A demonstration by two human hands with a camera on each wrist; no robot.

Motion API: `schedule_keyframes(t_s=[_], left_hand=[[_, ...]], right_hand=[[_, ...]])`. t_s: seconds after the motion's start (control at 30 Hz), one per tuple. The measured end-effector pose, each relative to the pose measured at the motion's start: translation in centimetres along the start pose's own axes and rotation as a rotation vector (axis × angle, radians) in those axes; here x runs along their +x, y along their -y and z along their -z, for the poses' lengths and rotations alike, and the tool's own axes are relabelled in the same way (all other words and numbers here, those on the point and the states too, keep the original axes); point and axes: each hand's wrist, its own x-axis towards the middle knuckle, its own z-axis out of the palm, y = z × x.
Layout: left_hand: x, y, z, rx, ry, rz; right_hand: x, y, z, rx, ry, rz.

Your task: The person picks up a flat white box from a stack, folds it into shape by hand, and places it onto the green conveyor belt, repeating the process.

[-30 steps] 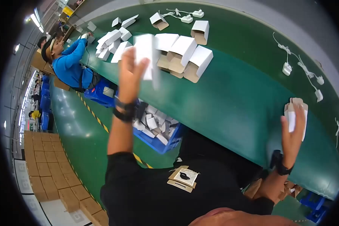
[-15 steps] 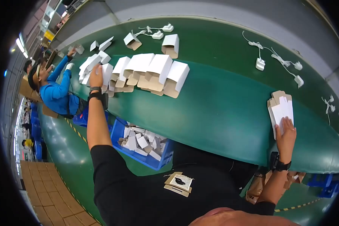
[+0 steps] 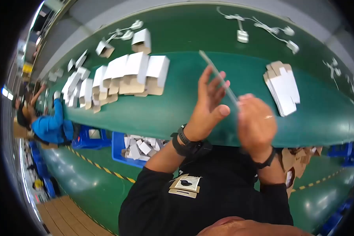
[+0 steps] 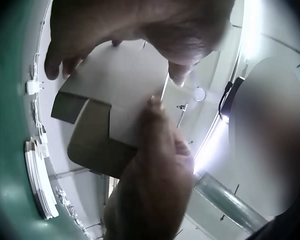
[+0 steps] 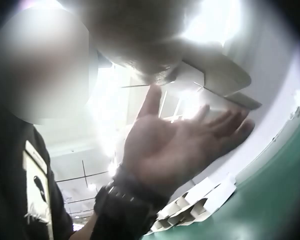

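Observation:
A flat white carton [image 3: 210, 63] with brown inner faces stands tilted, seen edge-on, above the green table in the head view. My right hand [image 3: 257, 122] pinches its near end; the left wrist view shows the right thumb on the white face of the carton [image 4: 125, 70]. The left hand [image 3: 208, 106] is palm up with loosely spread fingers against the carton's other side. To the right lies a stack of flat cartons [image 3: 283, 88]. Erected white cartons [image 3: 157, 69], their brown flaps open, stand in a row at the left.
White plug adapters [image 3: 242, 36] with bundled cables lie along the table's far side. A blue bin [image 3: 117, 146] of small white boxes is below the near edge. At the far left, a person in blue [image 3: 53, 126] works beside a pile of white boxes [image 3: 70, 86].
The left hand placed an erected carton at the row and came back to the middle. My right hand left the stack with a flat carton and met the left hand. The head view turned right.

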Motion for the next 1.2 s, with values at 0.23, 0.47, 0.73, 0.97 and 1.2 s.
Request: schedule_keyframes(t_s=[0.23,0.47,0.73,0.97,1.2], left_hand=[[-0.5,0.5,2.1,-0.371,0.283,0.241],[-2.9,1.7,1.4,-0.152,0.450,0.171],[-2.5,0.5,-0.3,0.094,0.125,-0.089],[-2.4,1.9,-0.4,0.053,0.295,0.032],[-3.2,1.1,-1.3,-0.251,0.150,0.184]], right_hand=[[0.0,-1.2,2.6,0.603,0.236,-0.354],[0.2,-6.9,3.8,0.870,0.875,-0.652],[-0.5,-2.2,2.0,0.944,0.212,-0.681],[-3.5,-5.2,1.0,1.022,0.291,-0.539],[-3.0,-2.1,0.4,0.660,0.013,-0.339]])
